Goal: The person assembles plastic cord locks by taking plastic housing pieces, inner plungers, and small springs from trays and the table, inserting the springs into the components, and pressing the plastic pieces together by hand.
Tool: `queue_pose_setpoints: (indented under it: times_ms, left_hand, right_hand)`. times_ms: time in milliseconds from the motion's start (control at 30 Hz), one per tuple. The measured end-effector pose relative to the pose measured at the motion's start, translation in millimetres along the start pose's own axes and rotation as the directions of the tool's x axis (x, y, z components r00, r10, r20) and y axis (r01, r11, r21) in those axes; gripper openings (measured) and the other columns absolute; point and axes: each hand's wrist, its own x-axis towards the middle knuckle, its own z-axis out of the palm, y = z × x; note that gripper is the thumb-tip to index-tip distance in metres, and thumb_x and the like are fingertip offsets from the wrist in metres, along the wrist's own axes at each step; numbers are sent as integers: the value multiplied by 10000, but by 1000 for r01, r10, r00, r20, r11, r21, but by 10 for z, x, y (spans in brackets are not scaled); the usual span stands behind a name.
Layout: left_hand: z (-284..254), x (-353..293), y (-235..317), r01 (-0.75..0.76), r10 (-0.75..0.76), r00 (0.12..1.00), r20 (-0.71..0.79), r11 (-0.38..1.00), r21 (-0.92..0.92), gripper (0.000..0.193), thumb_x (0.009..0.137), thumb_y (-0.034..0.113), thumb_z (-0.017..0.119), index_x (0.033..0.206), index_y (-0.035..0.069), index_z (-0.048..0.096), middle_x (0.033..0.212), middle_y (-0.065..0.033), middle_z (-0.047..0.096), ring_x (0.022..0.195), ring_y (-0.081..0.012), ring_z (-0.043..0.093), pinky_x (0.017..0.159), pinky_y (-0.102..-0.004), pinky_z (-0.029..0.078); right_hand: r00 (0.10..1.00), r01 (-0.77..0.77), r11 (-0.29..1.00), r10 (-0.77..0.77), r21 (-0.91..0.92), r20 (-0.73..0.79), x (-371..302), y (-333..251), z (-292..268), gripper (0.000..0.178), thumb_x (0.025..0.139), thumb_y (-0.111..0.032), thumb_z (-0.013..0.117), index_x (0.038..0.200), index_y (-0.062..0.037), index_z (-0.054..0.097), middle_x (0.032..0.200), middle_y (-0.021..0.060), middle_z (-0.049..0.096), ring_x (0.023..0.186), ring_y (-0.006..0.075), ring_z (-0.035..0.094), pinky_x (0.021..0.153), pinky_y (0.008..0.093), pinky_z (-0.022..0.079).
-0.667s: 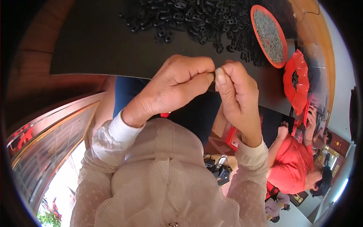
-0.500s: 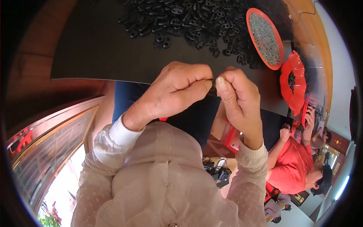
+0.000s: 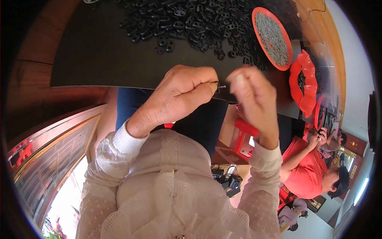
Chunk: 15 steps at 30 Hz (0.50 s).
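My left hand (image 3: 181, 93) is closed, thumb against curled fingers, pinching a small black plastic piece (image 3: 217, 91) that is mostly hidden by the fingertips. Out of it, toward the right, sticks a small metal spring (image 3: 222, 86). Just to the right, apart from the spring, is my right hand (image 3: 256, 97). Its fingers are curled toward the thumb but smeared by motion, so whether anything is between them does not show. Beyond both hands, a large heap of black plastic cord locks (image 3: 179, 24) with paired holes covers the far part of the dark tabletop (image 3: 103, 59).
An orange-rimmed plate (image 3: 289, 47) of small metal springs stands right of the heap. Beside it is a red wavy-edged bowl (image 3: 308, 101) with dark small parts. Farther right sits a co-worker in a red shirt (image 3: 304, 171), hands together. A wooden panel (image 3: 59, 139) stands at left.
My right hand has drawn away to the right from my left fingertips, uncovering the spring. The view has shifted slightly. The co-worker's hands have come together.
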Motion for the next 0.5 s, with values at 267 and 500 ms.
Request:
queue_pose_setpoints:
  times_ms: [267, 500]
  left_hand:
    - [-8, -4, 16, 68, -68, 998, 16, 998, -11, 141, 871, 55, 505, 760, -27, 537, 632, -30, 537, 543, -86, 527, 510, -238, 419]
    - [-17, -3, 7, 39, -39, 999, 5, 999, -29, 135, 862, 48, 503, 749, -22, 527, 613, -25, 523, 536, -82, 518, 495, -238, 406]
  right_hand:
    - [974, 189, 826, -228, -531, -9, 380, 350, -152, 121, 894, -6, 559, 1010, -23, 588, 827, 92, 548, 687, 233, 553, 622, 319, 444]
    - [971, 206, 778, -236, -594, 28, 373, 403, -253, 144, 867, -11, 585, 1010, -15, 596, 853, 135, 549, 713, 311, 560, 638, 352, 455]
